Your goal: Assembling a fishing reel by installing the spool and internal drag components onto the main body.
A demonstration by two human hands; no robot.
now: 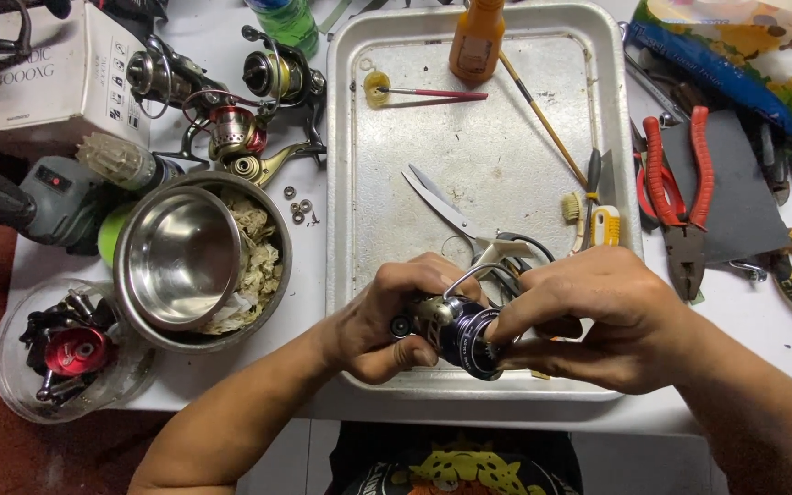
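Both of my hands hold a dark fishing reel body (458, 332) with a thin wire bail over the near edge of a metal tray (492, 174). My left hand (396, 316) grips its left side, thumb underneath. My right hand (588, 316) pinches the round rotor end with fingertips. Scissors (446, 209) lie on the tray just beyond my hands, partly hidden by them.
On the tray lie an orange bottle (476, 38), a thin stick, a small brush (572, 209) and a red-handled tool. Nested steel bowls (194, 257) sit left, with reels (231, 110) and a clear parts tub (71, 353). Red pliers (680, 197) lie right.
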